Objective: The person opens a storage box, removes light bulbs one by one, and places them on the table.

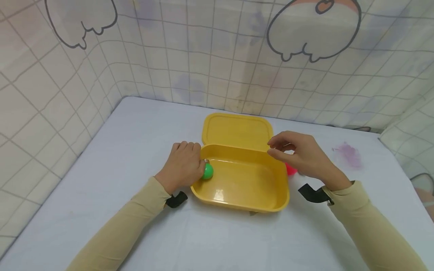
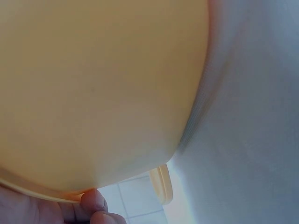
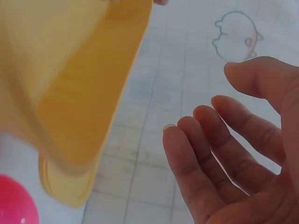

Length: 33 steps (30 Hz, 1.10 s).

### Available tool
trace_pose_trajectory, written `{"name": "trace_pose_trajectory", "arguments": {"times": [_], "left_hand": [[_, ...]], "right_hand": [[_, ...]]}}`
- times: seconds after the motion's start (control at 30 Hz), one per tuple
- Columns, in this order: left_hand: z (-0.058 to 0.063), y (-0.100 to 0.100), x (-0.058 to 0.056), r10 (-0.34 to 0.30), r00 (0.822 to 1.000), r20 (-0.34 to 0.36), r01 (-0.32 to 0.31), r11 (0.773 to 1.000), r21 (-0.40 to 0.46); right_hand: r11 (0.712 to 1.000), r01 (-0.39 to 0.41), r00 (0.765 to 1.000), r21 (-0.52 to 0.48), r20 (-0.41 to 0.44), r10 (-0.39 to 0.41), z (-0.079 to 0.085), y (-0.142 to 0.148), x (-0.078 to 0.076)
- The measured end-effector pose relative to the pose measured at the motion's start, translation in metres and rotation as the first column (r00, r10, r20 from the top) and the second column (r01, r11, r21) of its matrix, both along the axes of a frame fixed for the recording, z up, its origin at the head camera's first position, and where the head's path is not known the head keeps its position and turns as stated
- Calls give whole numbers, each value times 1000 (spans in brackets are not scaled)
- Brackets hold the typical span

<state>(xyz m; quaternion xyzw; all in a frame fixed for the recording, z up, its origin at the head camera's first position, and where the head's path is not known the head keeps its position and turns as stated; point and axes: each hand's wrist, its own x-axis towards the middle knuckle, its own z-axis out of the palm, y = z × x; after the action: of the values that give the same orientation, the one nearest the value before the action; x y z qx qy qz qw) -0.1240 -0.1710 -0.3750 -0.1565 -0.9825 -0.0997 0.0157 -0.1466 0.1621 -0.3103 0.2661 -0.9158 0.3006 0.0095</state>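
Observation:
A yellow plastic box (image 1: 251, 180) with no lid on it stands on the white-covered table. My left hand (image 1: 184, 163) grips its left rim, and in the left wrist view the fingertips (image 2: 93, 200) curl over that rim. Just beside the left thumb, at the box's left inner side, is a round green bulb-like thing (image 1: 208, 171) with a ridged silver end. My right hand (image 1: 303, 152) hovers over the box's right edge, fingers loosely bent and thumb apart, holding nothing. Below it, outside the box, lies a round glossy pink thing (image 1: 291, 169), partly hidden by the box and hand.
The flat yellow lid (image 1: 237, 130) lies directly behind the box. A pinkish stain (image 1: 349, 154) marks the table cover (image 1: 135, 128) at right. Grid-patterned curtains (image 1: 217, 56) hang along the back and sides. A dark cable (image 1: 362, 128) shows at the back edge.

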Motion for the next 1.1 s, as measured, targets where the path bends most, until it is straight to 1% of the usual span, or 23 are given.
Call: {"name": "trace_pose_trajectory", "arguments": {"times": [0.1, 0.23, 0.37, 0.6, 0.93, 1.1], "left_hand": [[-1, 0, 0, 1, 1000, -2, -1, 1000, -1], [-1, 0, 0, 3, 1000, 0, -3, 1000, 4], [-2, 0, 0, 7, 1000, 3, -7, 1000, 4], [-1, 0, -1, 7, 1000, 17, -7, 1000, -4], [-2, 0, -1, 1, 1000, 6, 0, 1000, -15], [-1, 0, -1, 0, 1000, -1, 0, 1000, -22]], "right_hand": [[999, -46, 999, -20, -7, 46, -2, -10, -2], [996, -92, 996, -18, -7, 92, -4, -24, -5], [992, -129, 991, -14, 21, 129, -5, -38, -8], [985, -170, 983, -27, 67, 171, -10, -59, -9], [966, -239, 964, -98, 96, 248, -18, -84, -12], [959, -265, 957, -101, 97, 275, -24, -94, -15]]}}
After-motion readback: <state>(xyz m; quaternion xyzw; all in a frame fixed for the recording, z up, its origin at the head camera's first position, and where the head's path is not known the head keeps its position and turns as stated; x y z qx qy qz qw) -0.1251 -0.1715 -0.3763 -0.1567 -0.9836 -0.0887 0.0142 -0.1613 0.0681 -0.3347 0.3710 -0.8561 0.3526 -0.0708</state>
